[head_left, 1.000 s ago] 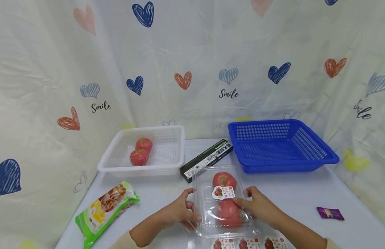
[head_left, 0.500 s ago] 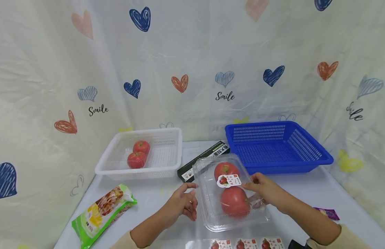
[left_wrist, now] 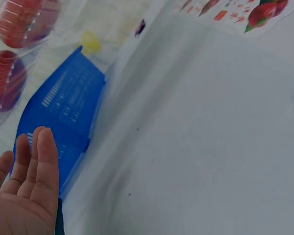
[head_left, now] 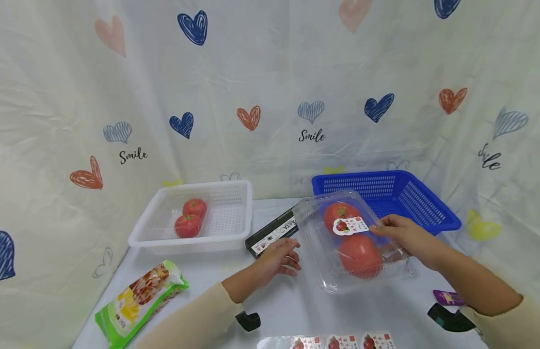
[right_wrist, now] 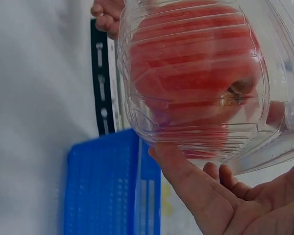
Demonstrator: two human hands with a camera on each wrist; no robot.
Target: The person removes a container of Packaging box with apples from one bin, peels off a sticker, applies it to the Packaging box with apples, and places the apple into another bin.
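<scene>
My right hand (head_left: 407, 237) grips the right side of a clear plastic clamshell box (head_left: 324, 259), held tilted above the table. Two red apples (head_left: 360, 257) lie inside, and a white fruit label (head_left: 350, 226) sits on the lid. In the right wrist view, fingers (right_wrist: 186, 183) and thumb hold the box edge, with one apple (right_wrist: 196, 73) close behind the ribbed plastic. My left hand (head_left: 276, 261) hovers left of the box, apart from it and holding nothing. Its fingers (left_wrist: 44, 161) are extended in the left wrist view.
A blue basket (head_left: 431, 206) stands behind the box at right. At back left, a white basket (head_left: 141, 237) holds another clear box of apples (head_left: 188, 226). A black pasta box (head_left: 270, 235), green food bag (head_left: 141, 303), purple packet (head_left: 446, 297) and label strip (head_left: 311, 342) lie around.
The box has risen and moved right towards the blue basket, carried by my right hand. My left hand, earlier at the box's left edge, has come away from it.
</scene>
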